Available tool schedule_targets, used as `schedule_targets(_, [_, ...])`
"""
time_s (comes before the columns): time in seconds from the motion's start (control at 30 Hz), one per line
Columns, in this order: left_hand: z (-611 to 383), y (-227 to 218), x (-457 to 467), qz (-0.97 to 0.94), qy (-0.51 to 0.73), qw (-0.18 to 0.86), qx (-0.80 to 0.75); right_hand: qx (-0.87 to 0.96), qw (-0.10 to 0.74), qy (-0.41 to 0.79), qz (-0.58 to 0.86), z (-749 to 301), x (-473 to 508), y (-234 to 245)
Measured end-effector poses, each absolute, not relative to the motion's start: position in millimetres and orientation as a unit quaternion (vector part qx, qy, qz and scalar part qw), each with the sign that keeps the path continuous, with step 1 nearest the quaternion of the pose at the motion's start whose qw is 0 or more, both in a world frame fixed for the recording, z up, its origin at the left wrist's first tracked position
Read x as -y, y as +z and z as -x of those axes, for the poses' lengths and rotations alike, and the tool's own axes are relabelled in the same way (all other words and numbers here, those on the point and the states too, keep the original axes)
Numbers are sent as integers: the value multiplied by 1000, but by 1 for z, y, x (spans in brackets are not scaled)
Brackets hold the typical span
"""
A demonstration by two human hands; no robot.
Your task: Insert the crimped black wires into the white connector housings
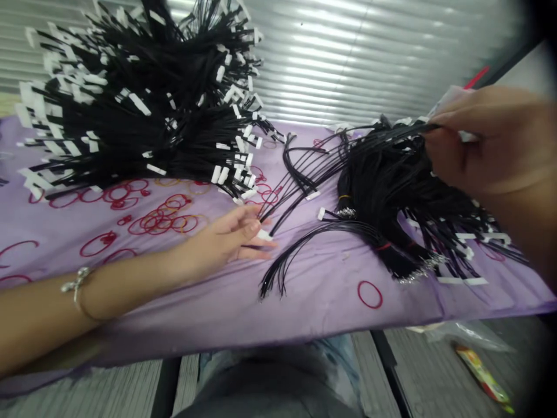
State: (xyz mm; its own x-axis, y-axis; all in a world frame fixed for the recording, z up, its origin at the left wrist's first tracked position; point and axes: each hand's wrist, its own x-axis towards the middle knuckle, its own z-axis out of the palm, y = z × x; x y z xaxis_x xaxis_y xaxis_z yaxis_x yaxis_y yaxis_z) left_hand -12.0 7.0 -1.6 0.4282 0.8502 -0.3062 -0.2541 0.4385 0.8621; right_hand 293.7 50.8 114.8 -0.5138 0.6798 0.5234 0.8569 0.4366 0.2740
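My left hand (232,235), with a bracelet on its wrist, pinches a white connector (264,235) between thumb and fingers. Thin black wires (313,174) run from that connector up to the right. Their other end is in my right hand (496,139), which is raised, closed and somewhat blurred. Below the stretched wires lies a loose bunch of black wires (282,267) with bare ends and a white connector at its far end. Under my right hand is a pile of black wire bundles (383,191), some tied with bands.
A large heap of black wires with white connectors (143,110) stands at the back left. Red and yellow rubber bands (167,215) lie before it on the purple cloth (209,313). One red band (369,294) lies nearer the front edge. A colourful wrapper (483,374) is on the floor.
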Motion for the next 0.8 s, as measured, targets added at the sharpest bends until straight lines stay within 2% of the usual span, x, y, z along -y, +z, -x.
schedule_targets(0.1, [17, -1, -15, -347, 343, 790, -372, 822, 160, -275, 473, -303, -58, 113])
schedule_targets(0.23, [21, 1, -25, -326, 423, 764, -363, 841, 153, -322, 406, -324, -85, 107])
schedule_targets(0.33, [19, 2, -25, -320, 453, 753, -355, 867, 127, -310, 370, -327, -102, 100])
schedule_targets(0.43, [14, 1, -24, -304, 440, 744, -402, 871, 90, -299, 379, -303, -95, 90])
schedule_targets(0.5, [12, 0, -24, -307, 434, 722, -443, 861, 101, -302, 396, -277, -75, 80])
schedule_targets(0.53, [11, 0, -24, -319, 433, 706, -461, 877, 120, -274, 377, -264, -62, 74])
schedule_targets(0.6, [10, 0, -23, -351, 423, 677, -489, 921, 148, -124, 338, -238, -36, 58])
schedule_targets(0.67, [10, 1, -21, -374, 406, 665, -503, 950, 140, 32, 279, -216, -19, 39])
schedule_targets(0.8, [10, 1, -20, -377, 417, 663, -495, 955, 94, 197, 201, -192, -14, 10])
